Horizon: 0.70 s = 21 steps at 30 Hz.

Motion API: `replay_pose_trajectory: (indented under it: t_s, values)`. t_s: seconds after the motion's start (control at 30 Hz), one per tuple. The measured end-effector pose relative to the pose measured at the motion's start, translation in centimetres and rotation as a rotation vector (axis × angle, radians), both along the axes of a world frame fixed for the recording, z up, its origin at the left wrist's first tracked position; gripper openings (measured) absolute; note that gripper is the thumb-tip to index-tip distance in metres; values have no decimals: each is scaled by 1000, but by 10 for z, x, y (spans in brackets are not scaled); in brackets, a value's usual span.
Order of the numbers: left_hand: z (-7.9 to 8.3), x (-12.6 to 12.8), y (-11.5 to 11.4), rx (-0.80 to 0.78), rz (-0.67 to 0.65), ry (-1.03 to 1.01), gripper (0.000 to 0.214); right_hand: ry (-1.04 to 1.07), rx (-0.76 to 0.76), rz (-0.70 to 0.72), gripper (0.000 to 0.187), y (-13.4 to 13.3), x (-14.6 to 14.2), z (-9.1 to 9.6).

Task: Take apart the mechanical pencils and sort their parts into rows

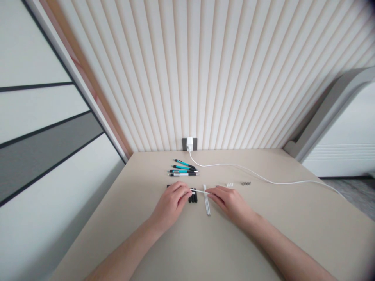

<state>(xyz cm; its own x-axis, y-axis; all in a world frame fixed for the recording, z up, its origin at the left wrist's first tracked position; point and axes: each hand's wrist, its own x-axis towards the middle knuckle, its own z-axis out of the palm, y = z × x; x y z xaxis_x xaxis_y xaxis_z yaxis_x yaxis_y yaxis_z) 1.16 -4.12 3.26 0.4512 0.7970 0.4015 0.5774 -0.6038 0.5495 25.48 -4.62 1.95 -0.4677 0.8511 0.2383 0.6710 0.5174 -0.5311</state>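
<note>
A thin white pen refill (199,191) stretches nearly level between my two hands. Its left end is pinched by my left hand (172,200), whose fingers are closed and hide that tip. My right hand (230,200) is closed on the other end. Below the held refill, several more white refills (208,207) lie side by side on the table. Black pen parts (193,197) lie beside my left fingertips, partly covered by that hand. Beyond my right hand are small white pieces (229,185) and a group of small dark coiled parts (246,183), perhaps springs.
Several teal and white pens (184,171) lie behind my left hand on the beige table (181,249). A white charger (190,143) sits in the wall socket. Its cable (258,175) runs along the table's back to the right. A white cabinet (43,187) stands left.
</note>
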Motion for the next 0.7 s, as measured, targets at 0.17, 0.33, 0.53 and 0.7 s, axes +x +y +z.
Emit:
replay_pose_trajectory:
  t_s: [0.17,0.33,0.53,0.7]
  values:
    - [-1,-1,1,-29,30,-24,18,-21,1,-7,32,2,2,-1]
    - [-3,-2,2,-46,36,-45,17,-48,-1,-17,35,3,2,-4]
    - [0,-3,4,-18,79,-65,19,-65,-3,-20,35,5,4,-5]
    - [-1,-5,4,-20,106,-92,18,-96,-15,-30,35,6,5,-6]
